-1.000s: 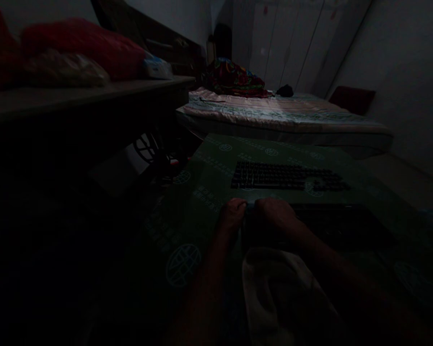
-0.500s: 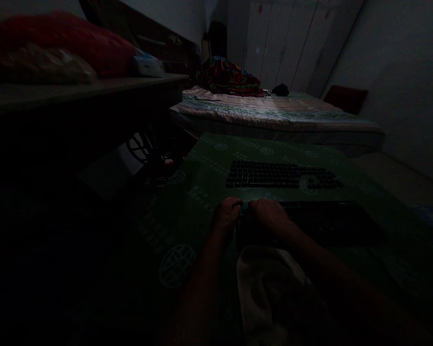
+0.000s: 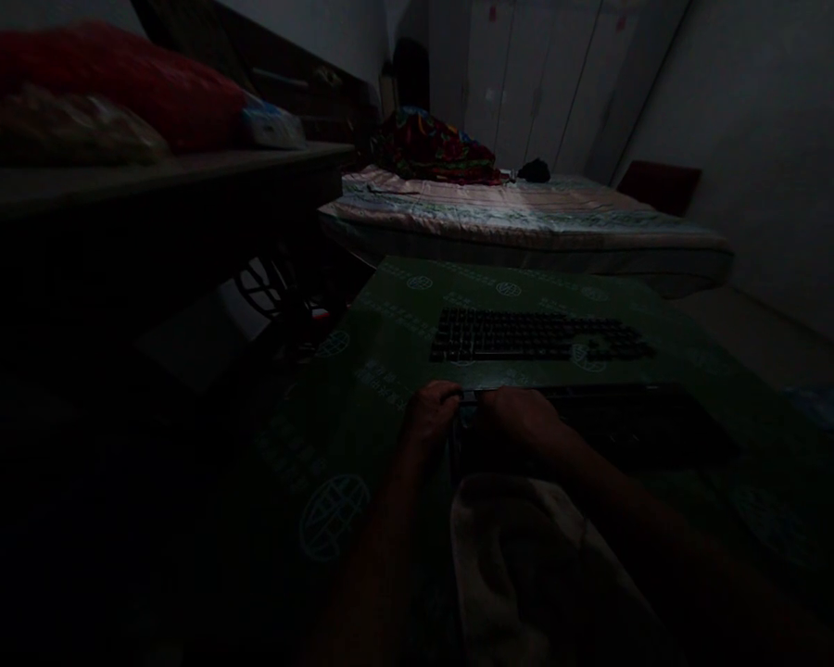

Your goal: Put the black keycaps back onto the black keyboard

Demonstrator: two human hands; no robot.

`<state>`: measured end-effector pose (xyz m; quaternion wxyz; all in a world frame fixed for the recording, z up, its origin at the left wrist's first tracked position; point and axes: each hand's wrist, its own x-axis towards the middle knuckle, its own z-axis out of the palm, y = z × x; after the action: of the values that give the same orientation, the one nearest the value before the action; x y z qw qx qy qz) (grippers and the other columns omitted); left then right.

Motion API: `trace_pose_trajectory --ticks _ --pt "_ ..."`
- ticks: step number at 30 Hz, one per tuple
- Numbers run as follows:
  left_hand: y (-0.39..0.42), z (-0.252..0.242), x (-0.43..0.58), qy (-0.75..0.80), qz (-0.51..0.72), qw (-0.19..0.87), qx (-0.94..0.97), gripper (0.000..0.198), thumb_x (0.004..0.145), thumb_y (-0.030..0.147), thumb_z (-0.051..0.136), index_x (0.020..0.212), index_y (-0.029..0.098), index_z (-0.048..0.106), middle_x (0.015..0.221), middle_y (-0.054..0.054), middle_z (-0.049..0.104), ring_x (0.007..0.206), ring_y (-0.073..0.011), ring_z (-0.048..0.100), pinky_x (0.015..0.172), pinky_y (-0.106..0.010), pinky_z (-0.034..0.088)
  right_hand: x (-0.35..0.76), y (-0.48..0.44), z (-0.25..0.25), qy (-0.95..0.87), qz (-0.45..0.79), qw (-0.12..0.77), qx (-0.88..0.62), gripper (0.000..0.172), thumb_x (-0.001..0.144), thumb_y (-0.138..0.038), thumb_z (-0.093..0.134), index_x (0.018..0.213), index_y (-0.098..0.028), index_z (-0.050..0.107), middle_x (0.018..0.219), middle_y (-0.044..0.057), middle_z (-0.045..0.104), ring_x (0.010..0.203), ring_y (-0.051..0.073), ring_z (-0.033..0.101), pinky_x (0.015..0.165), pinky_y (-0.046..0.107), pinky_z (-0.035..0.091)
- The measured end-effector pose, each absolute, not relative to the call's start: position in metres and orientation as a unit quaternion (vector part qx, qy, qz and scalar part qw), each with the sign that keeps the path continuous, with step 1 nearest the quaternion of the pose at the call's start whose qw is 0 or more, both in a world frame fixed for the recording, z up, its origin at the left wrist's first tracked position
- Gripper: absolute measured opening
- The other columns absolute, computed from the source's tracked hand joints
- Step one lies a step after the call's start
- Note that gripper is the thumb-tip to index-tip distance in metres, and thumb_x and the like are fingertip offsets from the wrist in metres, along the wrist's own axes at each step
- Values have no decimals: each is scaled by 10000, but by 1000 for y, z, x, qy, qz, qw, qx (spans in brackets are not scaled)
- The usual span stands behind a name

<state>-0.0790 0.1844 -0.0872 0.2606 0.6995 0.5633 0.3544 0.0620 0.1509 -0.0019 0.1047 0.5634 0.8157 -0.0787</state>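
A black keyboard base (image 3: 639, 426) lies on a green printed board (image 3: 382, 380). My left hand (image 3: 431, 412) is closed around its left end, at the far corner. Beside it, my right hand (image 3: 518, 417) is closed low over the same end, knuckles up. A small bluish bit (image 3: 467, 417) shows between the hands, apparently in my right fingers; its kind is too dark to make out. Beyond the base, black keycaps (image 3: 528, 335) lie in keyboard-like rows, with the board's print showing through a gap. A pale, crumpled cloth (image 3: 479, 528) is under my right forearm.
Left of the board stands a dark table (image 3: 201, 171) bearing a red bag (image 3: 145, 83) and a light blue-white packet (image 3: 272, 125). A bed (image 3: 528, 218) with a bundled patterned blanket (image 3: 431, 148) is behind the board. The room is very dark.
The bluish bit has shifted slightly toward me, baring more of the base's far left edge. Both hands keep nearly the same place, and the view has swung slightly.
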Motion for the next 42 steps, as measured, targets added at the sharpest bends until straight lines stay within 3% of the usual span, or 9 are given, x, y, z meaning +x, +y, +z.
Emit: trace_pose_trajectory --ticks 26,33,42 --pt "183 -88 -79 557 363 255 702 248 732 179 478 887 172 672 944 -45 665 901 -158 604 845 -277 472 61 148 1 815 -84 95 566 298 825 -272 389 971 -165 625 880 133 681 805 243 649 648 309 477" --pt "184 -85 -78 573 355 281 683 256 753 161 449 878 177 673 946 -43 667 906 -156 599 854 -279 464 53 157 5 861 -43 136 489 296 836 -204 385 1005 -129 616 914 174 665 816 240 646 637 294 474" --pt "181 -83 -78 562 370 294 679 233 775 199 450 859 172 666 911 -48 663 885 -155 598 828 -271 455 64 168 4 866 -21 174 469 302 880 -239 375 1071 -151 591 930 169 664 862 224 638 677 277 460"
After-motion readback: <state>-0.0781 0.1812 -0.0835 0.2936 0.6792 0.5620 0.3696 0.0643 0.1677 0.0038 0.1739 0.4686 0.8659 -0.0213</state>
